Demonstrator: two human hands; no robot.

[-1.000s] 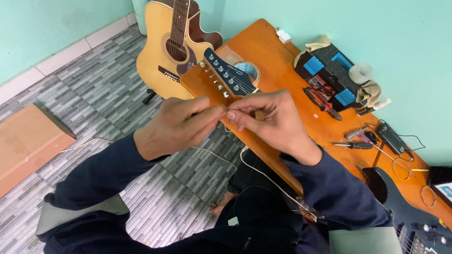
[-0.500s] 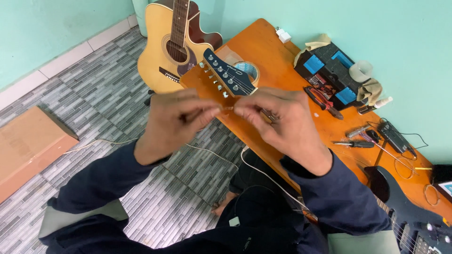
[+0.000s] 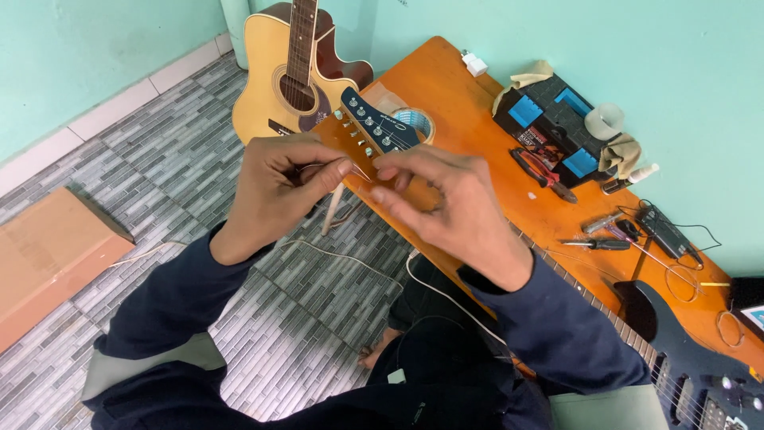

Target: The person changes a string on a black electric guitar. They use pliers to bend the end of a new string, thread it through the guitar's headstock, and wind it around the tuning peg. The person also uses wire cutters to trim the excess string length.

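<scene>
Your left hand (image 3: 274, 187) and right hand (image 3: 434, 203) are raised close together just in front of the headstock (image 3: 374, 127) of the dark electric guitar (image 3: 684, 350), which lies along the orange table (image 3: 454, 103). Your left fingers are pinched shut on a thin guitar string (image 3: 362, 171) that runs across to your right fingertips, which are closed on its other end. Behind the headstock sits a roll of tape (image 3: 414, 121). An acoustic guitar (image 3: 294, 72) stands on the tiled floor (image 3: 159, 151), and screwdrivers (image 3: 597, 239) lie further along the table.
</scene>
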